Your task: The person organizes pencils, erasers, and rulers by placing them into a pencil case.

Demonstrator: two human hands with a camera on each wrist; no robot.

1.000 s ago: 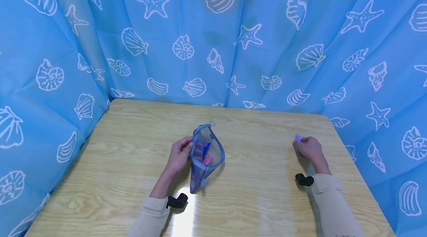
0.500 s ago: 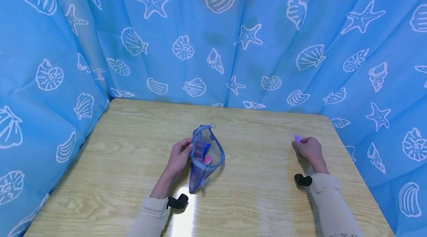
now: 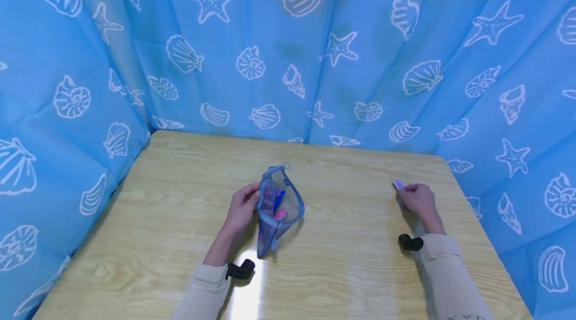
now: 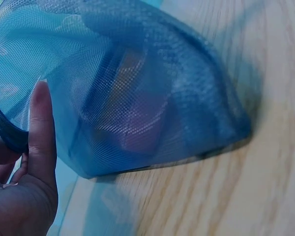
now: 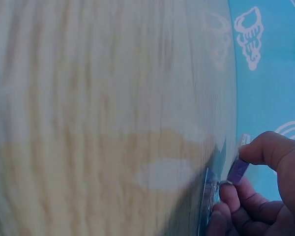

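Note:
My left hand (image 3: 242,210) grips the left side of a blue mesh zipper pouch (image 3: 294,210), thumb on its rim. The pouch stands with its mouth open. Inside lie a pink block (image 3: 280,214) and a dark blue piece (image 3: 279,200). Through the mesh pouch (image 4: 187,108), the left wrist view shows blurred pinkish and yellowish shapes. Over at the right of the table, my right hand (image 3: 418,200) pinches a small purple block (image 3: 398,184) with a whitish edge, between thumb and fingers. A clear shiny strip (image 5: 206,201) shows beside those fingertips in the right wrist view.
A light wood-grain table (image 3: 342,240) with a glossy surface lies under both hands. Blue curtains (image 3: 288,55) with white shell and starfish prints hang along its back and sides. Each wrist wears a black camera, such as the left wrist camera (image 3: 240,269).
The purple block has tilted in my right fingers, so its pale edge now shows. My left hand and the pouch stay put, and the head view has shifted slightly.

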